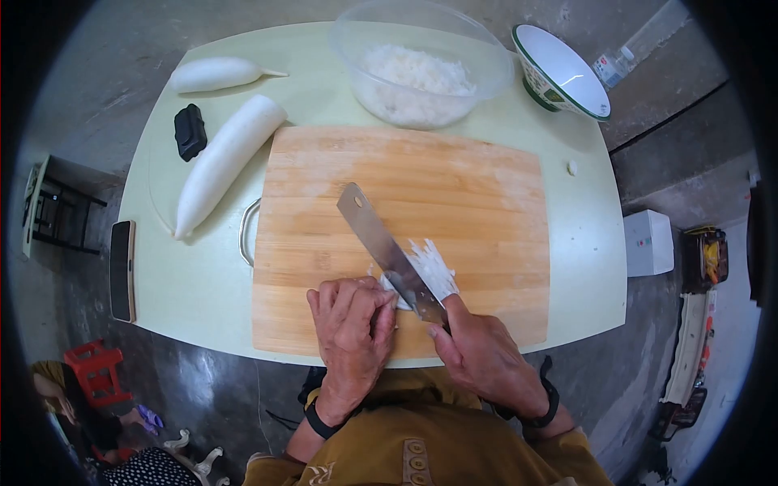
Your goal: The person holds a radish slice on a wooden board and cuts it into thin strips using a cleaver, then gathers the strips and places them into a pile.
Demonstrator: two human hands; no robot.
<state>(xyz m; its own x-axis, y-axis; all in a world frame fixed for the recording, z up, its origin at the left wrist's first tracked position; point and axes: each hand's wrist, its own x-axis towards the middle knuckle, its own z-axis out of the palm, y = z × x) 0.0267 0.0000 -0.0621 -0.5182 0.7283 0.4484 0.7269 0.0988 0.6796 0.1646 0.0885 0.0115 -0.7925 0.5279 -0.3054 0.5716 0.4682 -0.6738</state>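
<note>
My right hand (486, 352) is wrapped round the handle of a kitchen knife (382, 243), whose broad steel blade slants up and left over the wooden cutting board (324, 170). On the board's front part, my left hand (352, 328) presses with curled fingers on a white radish piece (391, 283), mostly hidden by fingers and blade. The blade is right beside these fingertips. A small heap of radish shreds (433, 271) lies on the right side of the blade.
Two whole white radishes (231, 162) (215, 74), a black case (190, 132) and a phone (122, 271) are at the left. Behind the board stands a clear bowl (348, 69) with radish shreds. A green-rimmed bowl (559, 69) leans at the back right.
</note>
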